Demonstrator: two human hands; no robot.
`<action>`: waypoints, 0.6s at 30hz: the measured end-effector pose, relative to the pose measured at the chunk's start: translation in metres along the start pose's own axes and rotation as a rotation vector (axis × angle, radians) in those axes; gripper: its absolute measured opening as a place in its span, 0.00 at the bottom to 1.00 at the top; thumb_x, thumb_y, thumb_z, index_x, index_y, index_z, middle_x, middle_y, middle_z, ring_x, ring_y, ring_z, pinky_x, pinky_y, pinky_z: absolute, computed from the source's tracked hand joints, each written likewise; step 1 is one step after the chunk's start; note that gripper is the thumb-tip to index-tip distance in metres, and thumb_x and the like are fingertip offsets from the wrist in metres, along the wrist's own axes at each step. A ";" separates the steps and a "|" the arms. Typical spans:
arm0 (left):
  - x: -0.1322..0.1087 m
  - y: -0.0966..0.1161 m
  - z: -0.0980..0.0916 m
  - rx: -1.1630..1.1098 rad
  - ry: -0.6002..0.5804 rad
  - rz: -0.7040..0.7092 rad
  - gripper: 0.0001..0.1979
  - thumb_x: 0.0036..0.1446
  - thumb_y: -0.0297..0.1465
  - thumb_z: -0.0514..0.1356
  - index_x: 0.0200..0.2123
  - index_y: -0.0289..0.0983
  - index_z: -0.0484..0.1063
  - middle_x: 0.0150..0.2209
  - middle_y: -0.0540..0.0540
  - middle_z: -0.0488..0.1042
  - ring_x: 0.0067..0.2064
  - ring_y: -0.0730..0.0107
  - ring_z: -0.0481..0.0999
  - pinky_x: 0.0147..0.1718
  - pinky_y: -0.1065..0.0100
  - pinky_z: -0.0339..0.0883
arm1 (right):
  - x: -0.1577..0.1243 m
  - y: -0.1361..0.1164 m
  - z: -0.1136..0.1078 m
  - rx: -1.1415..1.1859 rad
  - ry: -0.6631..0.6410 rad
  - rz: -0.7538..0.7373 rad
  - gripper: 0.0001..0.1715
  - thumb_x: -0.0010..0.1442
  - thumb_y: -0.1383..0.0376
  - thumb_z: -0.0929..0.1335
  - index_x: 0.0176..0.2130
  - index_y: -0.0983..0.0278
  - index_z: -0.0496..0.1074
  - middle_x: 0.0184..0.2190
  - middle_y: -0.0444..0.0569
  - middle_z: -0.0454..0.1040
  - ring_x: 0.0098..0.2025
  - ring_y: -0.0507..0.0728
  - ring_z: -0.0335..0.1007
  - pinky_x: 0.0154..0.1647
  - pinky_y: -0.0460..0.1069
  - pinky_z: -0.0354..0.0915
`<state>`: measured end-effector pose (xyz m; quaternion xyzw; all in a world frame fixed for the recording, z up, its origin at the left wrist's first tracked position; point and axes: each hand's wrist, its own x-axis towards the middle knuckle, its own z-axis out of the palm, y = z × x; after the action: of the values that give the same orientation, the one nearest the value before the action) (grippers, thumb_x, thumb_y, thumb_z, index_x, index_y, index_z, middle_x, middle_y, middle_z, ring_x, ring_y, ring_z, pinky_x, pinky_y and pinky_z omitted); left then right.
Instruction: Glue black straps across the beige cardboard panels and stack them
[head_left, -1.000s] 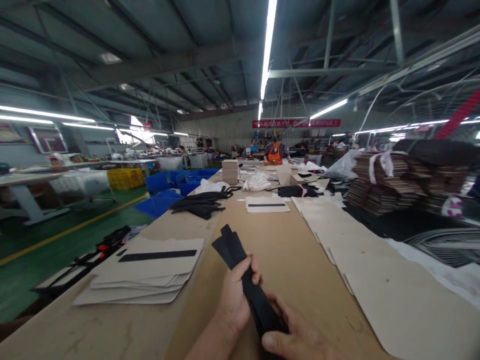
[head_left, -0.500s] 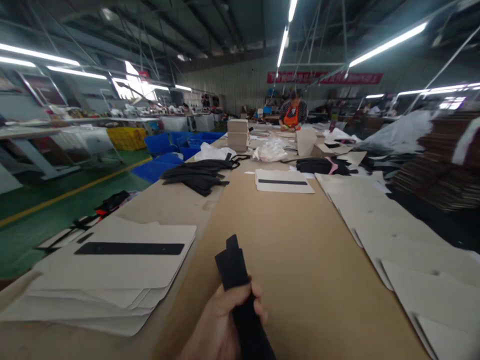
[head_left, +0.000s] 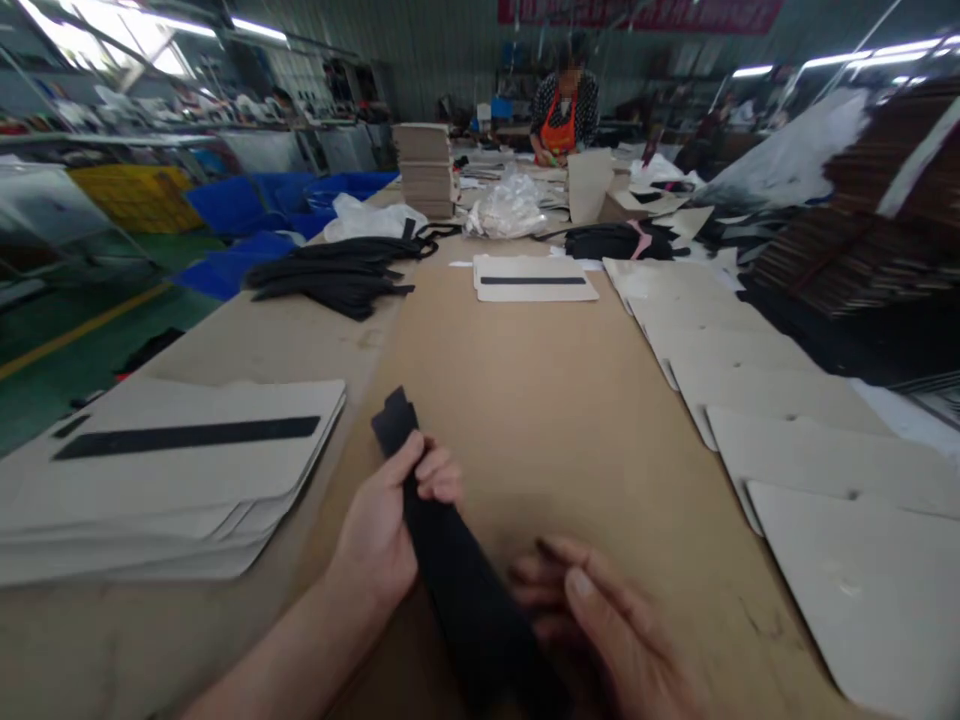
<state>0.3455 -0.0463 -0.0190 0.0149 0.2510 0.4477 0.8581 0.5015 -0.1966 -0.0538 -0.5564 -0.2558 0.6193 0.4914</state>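
My left hand [head_left: 386, 525] is closed around a bundle of long black strips [head_left: 469, 600], its thumb on top. The strips' far ends stick out past my fingers, and their near ends run out of the bottom of the view. Beside the bundle, my right hand [head_left: 607, 625] is slightly blurred, with thumb and fingers apart and nothing visible between them. Left of my hands lies a stack of light grey boards [head_left: 180, 475], with a black strip [head_left: 187, 437] across the top one. Both hands are above the brown tabletop [head_left: 570, 420].
Overlapping grey boards [head_left: 840, 560] line the right side. Farther along the table lie a small board pile [head_left: 536, 290], loose black strips [head_left: 330, 275], clear plastic [head_left: 506, 205] and a tall board stack [head_left: 425, 170]. A person in an orange apron [head_left: 559, 130] stands at the far end.
The view has tipped downward. My right hand has come into view at the lower right, near the strips. My left hand still grips the strips, now higher and farther left in the picture.
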 end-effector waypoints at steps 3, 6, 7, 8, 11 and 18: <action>-0.013 0.009 0.007 -0.105 -0.036 0.144 0.15 0.71 0.27 0.45 0.30 0.35 0.62 0.21 0.57 0.56 0.19 0.85 0.60 0.21 0.83 0.60 | -0.019 0.008 -0.017 -0.038 0.101 -0.083 0.33 0.60 0.42 0.67 0.54 0.60 0.71 0.53 0.55 0.75 0.49 0.60 0.75 0.52 0.55 0.70; -0.033 0.003 0.011 -0.114 -0.092 0.195 0.15 0.71 0.27 0.45 0.30 0.35 0.62 0.21 0.57 0.56 0.19 0.85 0.59 0.21 0.83 0.60 | -0.044 0.016 -0.031 -0.110 0.130 -0.174 0.30 0.58 0.43 0.70 0.50 0.61 0.72 0.44 0.53 0.79 0.34 0.54 0.76 0.40 0.50 0.72; -0.039 -0.002 0.014 -0.111 -0.115 0.202 0.15 0.71 0.27 0.45 0.30 0.34 0.62 0.21 0.57 0.56 0.19 0.85 0.60 0.21 0.83 0.60 | -0.052 0.018 -0.033 -0.107 0.118 -0.202 0.30 0.56 0.44 0.71 0.49 0.61 0.72 0.40 0.51 0.79 0.30 0.53 0.74 0.36 0.49 0.71; -0.046 -0.007 0.017 -0.107 -0.138 0.209 0.14 0.70 0.26 0.46 0.30 0.34 0.62 0.21 0.57 0.57 0.19 0.85 0.60 0.21 0.83 0.60 | -0.059 0.021 -0.033 -0.089 0.090 -0.223 0.30 0.54 0.45 0.73 0.47 0.62 0.73 0.35 0.49 0.79 0.28 0.52 0.72 0.32 0.48 0.70; -0.066 -0.024 0.029 -0.056 -0.201 0.246 0.12 0.69 0.25 0.47 0.31 0.34 0.63 0.21 0.57 0.57 0.19 0.85 0.60 0.21 0.82 0.61 | -0.074 0.028 -0.024 0.026 0.011 -0.233 0.26 0.50 0.48 0.76 0.39 0.63 0.71 0.23 0.44 0.75 0.23 0.50 0.69 0.27 0.45 0.66; -0.109 -0.053 0.064 0.211 -0.349 0.396 0.06 0.63 0.23 0.54 0.32 0.35 0.65 0.24 0.56 0.59 0.23 0.81 0.63 0.28 0.74 0.69 | -0.093 0.034 0.012 0.407 0.050 -0.327 0.26 0.46 0.55 0.79 0.36 0.60 0.65 0.20 0.37 0.71 0.20 0.48 0.67 0.22 0.42 0.65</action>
<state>0.3627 -0.1496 0.0687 0.2297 0.1370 0.5686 0.7779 0.4693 -0.2902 -0.0393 -0.4124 -0.2002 0.5564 0.6931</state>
